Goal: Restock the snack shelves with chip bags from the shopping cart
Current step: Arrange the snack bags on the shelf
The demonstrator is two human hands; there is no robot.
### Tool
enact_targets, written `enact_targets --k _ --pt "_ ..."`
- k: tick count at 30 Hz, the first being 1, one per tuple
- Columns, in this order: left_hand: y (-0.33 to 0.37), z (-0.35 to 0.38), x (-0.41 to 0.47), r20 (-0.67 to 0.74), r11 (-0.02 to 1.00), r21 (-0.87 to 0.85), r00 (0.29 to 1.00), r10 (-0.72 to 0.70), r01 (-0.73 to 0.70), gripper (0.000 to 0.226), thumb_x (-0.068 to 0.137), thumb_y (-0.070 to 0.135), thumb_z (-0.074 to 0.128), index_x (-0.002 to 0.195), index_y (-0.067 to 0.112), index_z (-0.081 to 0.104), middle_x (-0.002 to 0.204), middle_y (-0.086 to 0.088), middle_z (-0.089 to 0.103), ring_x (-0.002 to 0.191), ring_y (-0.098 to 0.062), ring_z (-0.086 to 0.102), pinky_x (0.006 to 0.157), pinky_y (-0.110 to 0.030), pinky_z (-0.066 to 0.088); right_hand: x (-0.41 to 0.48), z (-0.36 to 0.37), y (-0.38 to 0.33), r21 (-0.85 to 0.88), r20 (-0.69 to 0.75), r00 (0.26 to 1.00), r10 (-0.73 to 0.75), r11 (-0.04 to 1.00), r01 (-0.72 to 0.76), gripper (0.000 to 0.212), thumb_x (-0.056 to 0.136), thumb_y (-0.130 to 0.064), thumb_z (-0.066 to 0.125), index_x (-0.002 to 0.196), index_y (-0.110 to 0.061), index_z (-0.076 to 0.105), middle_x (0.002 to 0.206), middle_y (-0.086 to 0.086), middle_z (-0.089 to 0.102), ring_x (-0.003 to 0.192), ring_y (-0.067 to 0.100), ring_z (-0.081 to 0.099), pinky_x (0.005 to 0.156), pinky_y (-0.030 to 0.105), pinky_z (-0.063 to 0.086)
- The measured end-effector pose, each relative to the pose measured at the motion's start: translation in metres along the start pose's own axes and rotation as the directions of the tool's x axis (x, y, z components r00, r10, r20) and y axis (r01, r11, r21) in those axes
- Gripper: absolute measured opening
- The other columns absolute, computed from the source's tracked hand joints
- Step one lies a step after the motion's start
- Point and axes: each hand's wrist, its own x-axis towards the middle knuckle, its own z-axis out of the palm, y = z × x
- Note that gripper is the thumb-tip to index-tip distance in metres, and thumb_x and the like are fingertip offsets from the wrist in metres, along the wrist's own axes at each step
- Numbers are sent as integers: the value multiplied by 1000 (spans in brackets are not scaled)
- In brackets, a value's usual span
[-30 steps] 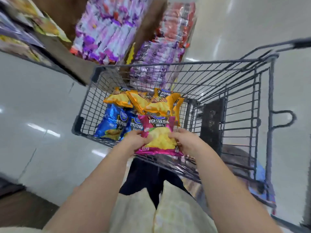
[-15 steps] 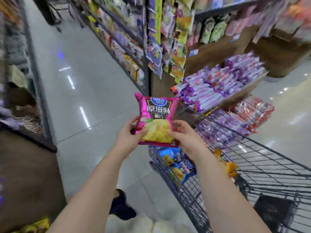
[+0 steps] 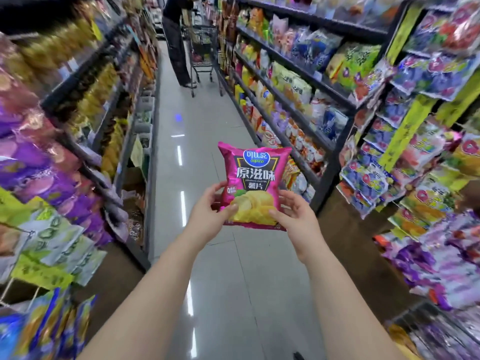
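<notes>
Pink foil front and centre: the bag (image 3: 255, 185) hangs upright in mid-air over the aisle, label turned toward the wearer. The left hand (image 3: 209, 214) pinches its lower left edge, thumb on the front, fingers curled behind. The right hand (image 3: 296, 216) does the same at the lower right corner. A low grip on both corners leaves the print uncovered, and I'd judge that's the point: reading the flavour to match it to its slot. The bag looks puffy and light, so a gentle pinch should be plenty. It touches no shelf and sits well apart from both sides, so this looks like the carry step, with placing not yet done. The shopping cart is out of shot.

Now the room: a narrow aisle with a glossy grey floor (image 3: 207, 120) streaked with light reflections. The right shelves (image 3: 298, 71) are black racks crammed with snack packs. The left shelves (image 3: 85, 81) are blurred, showing purple and yellow packets. Far down, a person (image 3: 176, 48) in dark clothes stands by a far cart (image 3: 204, 55).
</notes>
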Motion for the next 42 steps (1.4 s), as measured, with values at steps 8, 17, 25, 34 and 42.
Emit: enact_targets --k 8,17,25,34,42 --pt "-25 -36 132 -107 996 -86 994 -32 23 61 86 -12 61 125 33 50 107 -2 68 93 -12 66 78 -29 58 140 59 10 -78 50 997 -54 995 58 43 82 7 68 118 -14 58 110 -7 63 98 0 58 79 11 49" --pt "15 -40 359 -138 986 -163 990 10 -33 59 88 -12 59 114 40 50 108 2 68 87 2 68 82 -28 57 380 84 -44 -67 143 977 -156 984 167 42 80 14 66 107 -19 60 103 -9 63 87 -9 59 71 7 47" --pt "59 -74 554 -193 989 -113 978 75 -98 61 86 -10 60 122 38 49 108 -2 69 103 -17 65 84 -26 56 582 131 -81 -34 209 959 -191 979 203 44 80 12 67 104 -24 62 107 -2 66 99 12 60 74 17 52" --pt "65 -155 771 -137 978 -150 982 127 -147 59 86 -12 59 126 31 53 109 -3 69 96 -15 66 69 -19 52 781 229 -77 -24 145 960 -238 969 244 41 74 -4 75 103 -31 67 116 8 68 113 25 62 88 38 55" --pt "118 -197 978 -48 975 -74 977 207 -210 58 85 -7 64 128 31 52 108 -2 67 93 -16 64 68 -19 53 951 293 -123 -50 -20 962 -273 961 272 40 85 4 66 108 -28 63 115 10 69 110 23 65 96 44 52"
